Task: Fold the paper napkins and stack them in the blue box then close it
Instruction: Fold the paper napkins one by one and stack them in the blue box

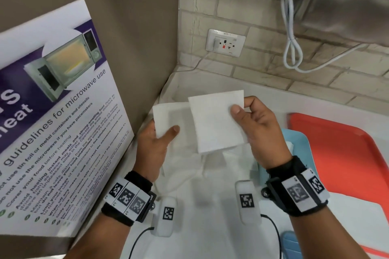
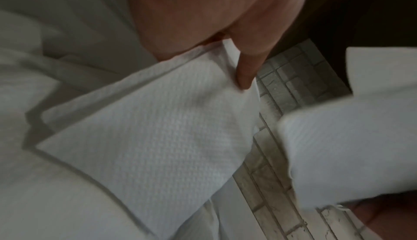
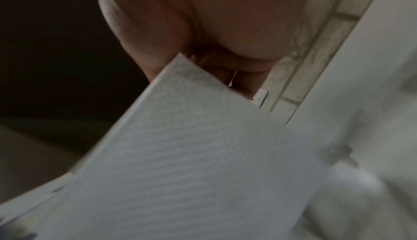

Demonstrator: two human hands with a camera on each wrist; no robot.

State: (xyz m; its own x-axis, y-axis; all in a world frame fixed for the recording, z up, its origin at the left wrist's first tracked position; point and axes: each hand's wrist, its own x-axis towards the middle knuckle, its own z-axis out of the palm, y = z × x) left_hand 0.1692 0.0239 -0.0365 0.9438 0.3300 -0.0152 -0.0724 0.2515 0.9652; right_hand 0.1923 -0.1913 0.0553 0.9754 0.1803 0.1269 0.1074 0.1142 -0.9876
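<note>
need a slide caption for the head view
Both hands, left and right, hold a white paper napkin mid-fold above the counter.

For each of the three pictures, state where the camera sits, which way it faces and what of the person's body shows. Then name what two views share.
Head: on the head, looking down at the counter; left hand and right hand each pinch a napkin.
Left wrist: along the left palm at its own napkin.
Right wrist: along the right palm at its napkin.
Shared: all show the brick wall.

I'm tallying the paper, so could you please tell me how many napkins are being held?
2: one napkin pinched by the left hand, one by the right hand. More may be hidden.
</note>
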